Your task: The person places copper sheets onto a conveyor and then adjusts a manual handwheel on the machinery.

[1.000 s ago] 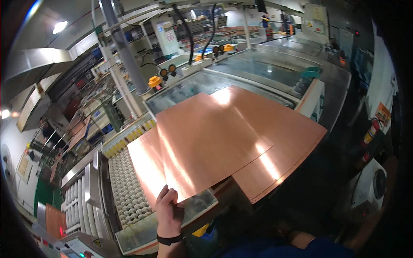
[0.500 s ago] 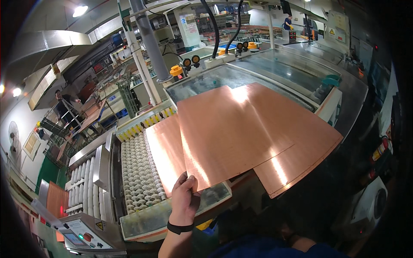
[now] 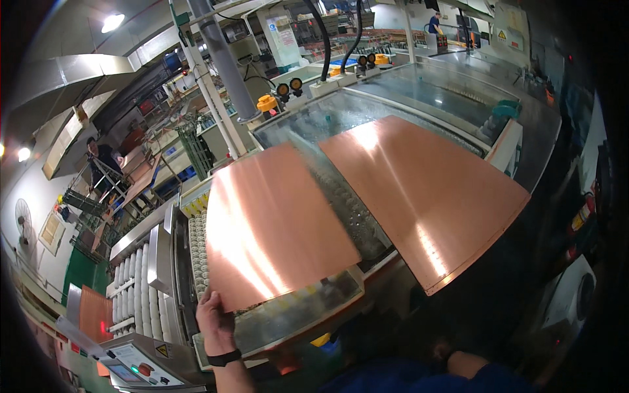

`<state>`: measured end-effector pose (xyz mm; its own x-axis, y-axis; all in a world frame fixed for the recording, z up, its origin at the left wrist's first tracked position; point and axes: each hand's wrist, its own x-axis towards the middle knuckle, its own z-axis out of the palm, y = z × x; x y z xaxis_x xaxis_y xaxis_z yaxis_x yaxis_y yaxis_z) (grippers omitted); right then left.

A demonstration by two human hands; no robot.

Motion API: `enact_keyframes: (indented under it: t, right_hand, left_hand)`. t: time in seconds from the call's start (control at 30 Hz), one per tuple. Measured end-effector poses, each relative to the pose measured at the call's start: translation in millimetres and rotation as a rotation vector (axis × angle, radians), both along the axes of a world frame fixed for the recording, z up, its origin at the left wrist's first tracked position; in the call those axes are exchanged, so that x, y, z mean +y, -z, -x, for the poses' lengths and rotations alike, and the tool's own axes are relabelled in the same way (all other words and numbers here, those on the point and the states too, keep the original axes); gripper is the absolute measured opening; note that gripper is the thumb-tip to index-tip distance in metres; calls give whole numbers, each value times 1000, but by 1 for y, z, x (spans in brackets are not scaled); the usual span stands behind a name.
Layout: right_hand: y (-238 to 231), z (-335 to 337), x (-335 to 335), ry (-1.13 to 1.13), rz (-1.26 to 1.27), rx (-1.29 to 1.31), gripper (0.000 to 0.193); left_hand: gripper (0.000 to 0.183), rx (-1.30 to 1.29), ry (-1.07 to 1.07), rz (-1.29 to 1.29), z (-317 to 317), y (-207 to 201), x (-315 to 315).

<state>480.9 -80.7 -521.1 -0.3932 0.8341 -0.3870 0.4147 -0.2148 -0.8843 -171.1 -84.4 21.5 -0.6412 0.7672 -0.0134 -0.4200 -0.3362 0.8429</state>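
Head view: left copper sheet (image 3: 275,229) partly hides rollers (image 3: 198,252).

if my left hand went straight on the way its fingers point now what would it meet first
Beyond the left copper sheet in its grip, your left hand would probably meet the white rollers first, though depth is unclear and it might pass above them.

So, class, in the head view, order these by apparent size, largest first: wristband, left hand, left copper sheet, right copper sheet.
Left sheet and right sheet: too alike to rank
Left hand
Wristband
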Motion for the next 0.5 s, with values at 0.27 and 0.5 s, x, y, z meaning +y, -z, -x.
enact_keyframes:
  t: [0.27, 0.5]
  right_hand:
    - [-70, 76, 15, 111, 75, -423, 33]
    - [-219, 124, 35, -243, 157, -484, 41]
  left_hand:
    - [33, 149, -148, 218, 158, 80, -73]
    - [19, 724, -229, 1122, 215, 117, -78]
